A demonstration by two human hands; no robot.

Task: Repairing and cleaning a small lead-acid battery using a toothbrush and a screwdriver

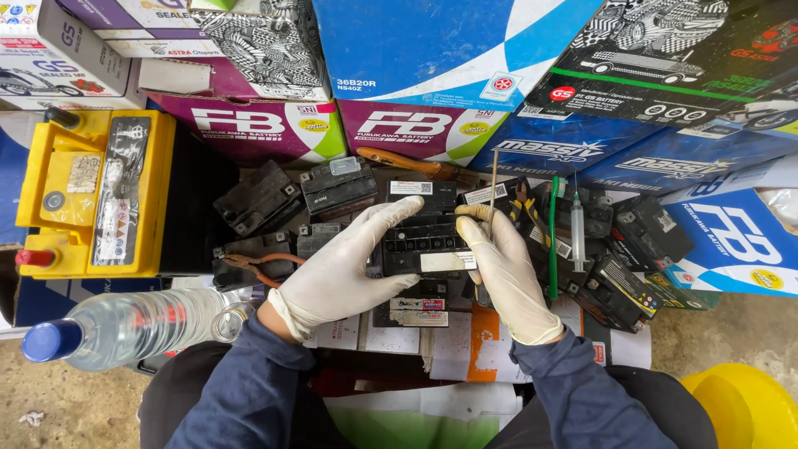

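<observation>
Much of what we saw was cut off or buried: the stacked cardboard boxes [416,75] along the top of the frame ran past the edges, the yellow round object [744,407] at the lower right was only partly in view and we could not tell what it was, and the clear plastic bottle [125,326] with a blue cap at the lower left lay across our knee with its base hidden behind the left sleeve. The heap of small black batteries [332,187] in the middle overlapped so that few showed whole, and the pliers with reddish handles [258,264] were half tucked under them. Both our hands wore pale gloves. Our left hand [345,266] was spread wide, fingers extended, its palm and fingertips resting against the left side and top of the small black battery [420,245] at the centre of the frame. Our right hand [503,266] pressed against that battery's right end with its fingers drawn together, pinching a thin metal rod [494,187] that stood up from the fingertips toward the boxes; how its lower end met the battery we could not make out. A syringe [578,224] and a green tube [553,237] lay just right of that hand, and a large yellow battery [91,195] sat at the left.
</observation>
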